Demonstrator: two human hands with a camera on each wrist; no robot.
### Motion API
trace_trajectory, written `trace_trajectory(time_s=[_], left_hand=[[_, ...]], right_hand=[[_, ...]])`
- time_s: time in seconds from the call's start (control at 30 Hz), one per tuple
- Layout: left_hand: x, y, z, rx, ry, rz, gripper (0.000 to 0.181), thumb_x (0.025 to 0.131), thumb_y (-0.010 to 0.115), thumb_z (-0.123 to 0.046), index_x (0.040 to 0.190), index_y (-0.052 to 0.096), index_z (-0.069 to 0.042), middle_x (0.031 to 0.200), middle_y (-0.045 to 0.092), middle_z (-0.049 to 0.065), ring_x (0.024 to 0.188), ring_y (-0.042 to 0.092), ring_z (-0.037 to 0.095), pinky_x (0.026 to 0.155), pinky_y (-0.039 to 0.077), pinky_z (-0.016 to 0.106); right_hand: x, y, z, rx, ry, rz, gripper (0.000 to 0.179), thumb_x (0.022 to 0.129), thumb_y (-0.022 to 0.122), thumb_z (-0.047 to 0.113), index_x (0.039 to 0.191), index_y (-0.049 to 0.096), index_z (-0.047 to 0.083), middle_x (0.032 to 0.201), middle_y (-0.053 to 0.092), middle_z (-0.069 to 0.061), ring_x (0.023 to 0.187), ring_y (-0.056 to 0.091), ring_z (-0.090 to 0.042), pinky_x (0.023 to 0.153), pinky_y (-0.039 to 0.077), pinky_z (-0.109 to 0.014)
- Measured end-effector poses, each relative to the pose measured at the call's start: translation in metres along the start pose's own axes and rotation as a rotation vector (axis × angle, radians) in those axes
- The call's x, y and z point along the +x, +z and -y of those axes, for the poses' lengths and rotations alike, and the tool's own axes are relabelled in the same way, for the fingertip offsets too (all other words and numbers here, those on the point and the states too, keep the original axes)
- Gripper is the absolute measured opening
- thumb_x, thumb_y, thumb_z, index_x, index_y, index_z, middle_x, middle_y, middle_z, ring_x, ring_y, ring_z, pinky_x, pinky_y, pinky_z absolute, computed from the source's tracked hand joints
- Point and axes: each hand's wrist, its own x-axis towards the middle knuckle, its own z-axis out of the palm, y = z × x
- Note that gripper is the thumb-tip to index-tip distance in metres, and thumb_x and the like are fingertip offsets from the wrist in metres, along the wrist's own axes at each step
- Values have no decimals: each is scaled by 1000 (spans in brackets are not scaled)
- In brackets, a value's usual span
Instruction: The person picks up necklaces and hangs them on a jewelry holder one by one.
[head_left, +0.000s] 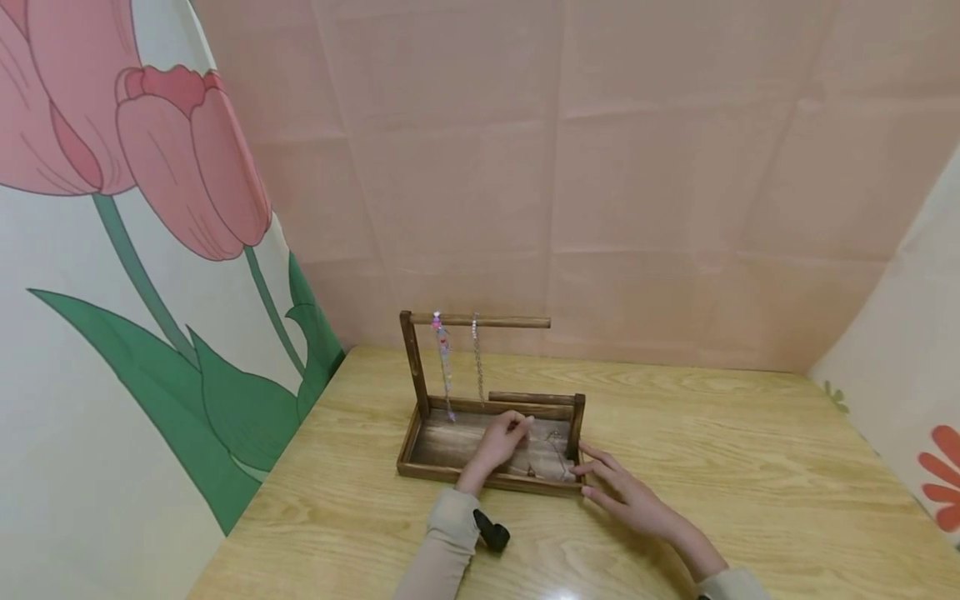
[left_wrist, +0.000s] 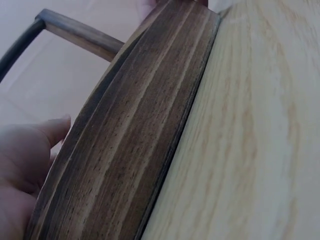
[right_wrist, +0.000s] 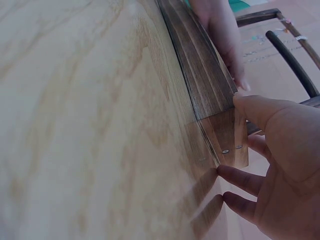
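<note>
A dark wooden jewelry stand [head_left: 450, 475] has a shallow tray base and two bars. Over the tray floor is my left hand [head_left: 498, 442], fingers bent and thumb near the index finger; whether something is between them cannot be told. In the left wrist view the tray's front wall [left_wrist: 125, 125] partly hides this left hand [left_wrist: 20, 170]. A thin chain [head_left: 557, 446] lies at the tray's right side. At the tray's right end, my right hand [head_left: 626, 496] has its fingers spread and its thumb touching the front corner, as the right wrist view shows.
From the upper bar [head_left: 517, 322] hang a colorful beaded bracelet [head_left: 445, 362] and a silver chain with pale beads [head_left: 477, 354]. The lower bar [head_left: 528, 398] runs behind the tray. The stand rests on a wood-grain table [head_left: 712, 442] before a pink cloth backdrop [head_left: 637, 167].
</note>
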Motion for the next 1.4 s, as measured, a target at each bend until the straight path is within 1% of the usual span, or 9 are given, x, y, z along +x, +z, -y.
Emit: trace_trajectory(time_s=[0.1,0.17,0.3,0.47,0.67,0.87,1.03,1.2,1.4], left_hand=[[0,-1,-1,-98,11,-3,30,97,48,-26,90,59,0,85,63,14,77,61,24,72,53,33],[-1,-1,-3,-174,28,-1,30,97,48,-22,93,58,6,89,63,22,82,63,34,74,55,40],[-5,-6,-14,-317,40,24,31,97,48,-15,101,53,16,97,58,38,89,60,48,79,53,51],[-5,-10,-17,-426,22,25,32,96,51,-14,103,52,18,99,56,41,88,61,49,80,49,58],[2,-8,-4,-436,-6,-26,37,93,58,-22,102,57,13,94,64,32,82,67,36,79,52,54],[4,-10,0,-446,24,-37,33,92,59,-21,99,61,11,91,66,29,83,66,41,80,50,56],[1,-18,-9,-486,40,-11,20,93,58,-15,95,65,4,91,66,29,87,62,47,82,48,59],[-5,-27,-23,-493,33,31,22,92,59,-16,95,63,6,93,66,29,94,56,53,85,50,52],[-7,-29,-25,-487,54,45,19,92,57,-9,97,63,8,94,65,31,92,59,51,84,52,49]], right_hand=[[0,0,-2,4,11,3,28,94,56,21,121,58,15,148,32,-14,125,41,-42,89,43,-61],[0,0,-2,11,16,7,29,94,56,22,121,58,15,148,31,-13,126,40,-41,89,42,-62],[0,0,-3,24,24,12,29,94,56,23,122,57,16,148,31,-13,126,39,-41,89,41,-63],[0,0,-3,28,32,13,29,94,56,24,121,58,16,148,31,-12,126,40,-41,90,41,-63],[0,-1,-3,21,22,10,29,94,56,23,122,57,17,148,31,-12,126,40,-41,89,42,-62],[0,0,-3,24,28,12,29,94,56,24,122,57,17,148,31,-12,126,40,-41,90,42,-62],[0,0,-3,19,20,5,29,94,56,23,122,57,16,148,32,-13,125,41,-41,89,42,-62],[0,0,-4,15,15,1,29,93,57,23,122,57,16,148,32,-12,125,42,-40,89,43,-61],[0,1,-4,26,18,9,30,94,56,23,122,57,16,148,31,-13,125,41,-42,89,41,-64]])
